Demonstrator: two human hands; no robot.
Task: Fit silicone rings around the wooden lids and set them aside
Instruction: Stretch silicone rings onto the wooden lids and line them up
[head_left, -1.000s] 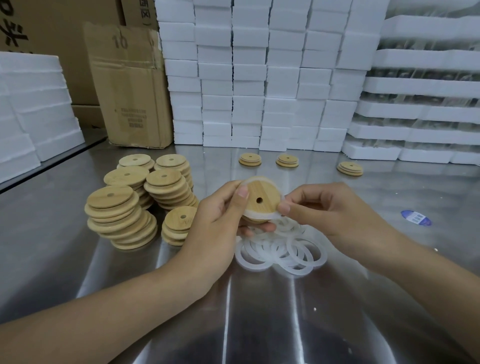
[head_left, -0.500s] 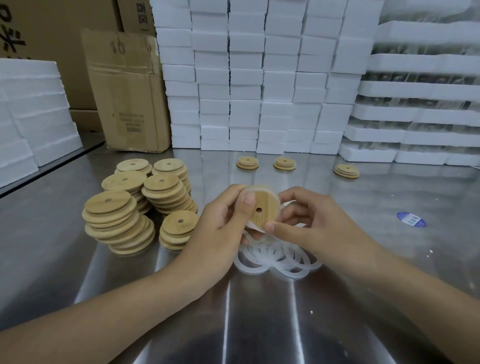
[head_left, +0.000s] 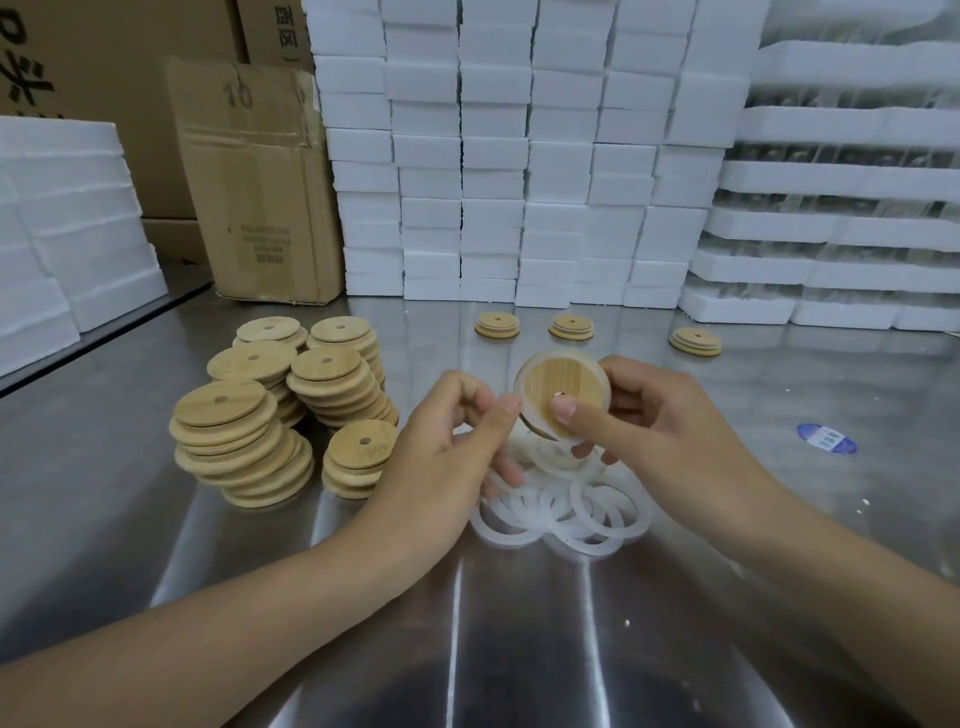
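Round wooden lid (head_left: 548, 387), centre hole, whitish silicone ring (head_left: 521, 385) around rim; right hand (head_left: 670, 431) grips it, left hand (head_left: 441, 447) pinches its edge.

The right hand's (head_left: 660, 421) thumb covers most of the round pale wooden lid's (head_left: 550, 382) hole; the left hand (head_left: 447, 447) hides part of the translucent white silicone rings (head_left: 597, 517); the blue oval sticker's (head_left: 826, 439) print is too small to read.

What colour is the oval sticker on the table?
The oval sticker is blue with a white patch; head view shows it.
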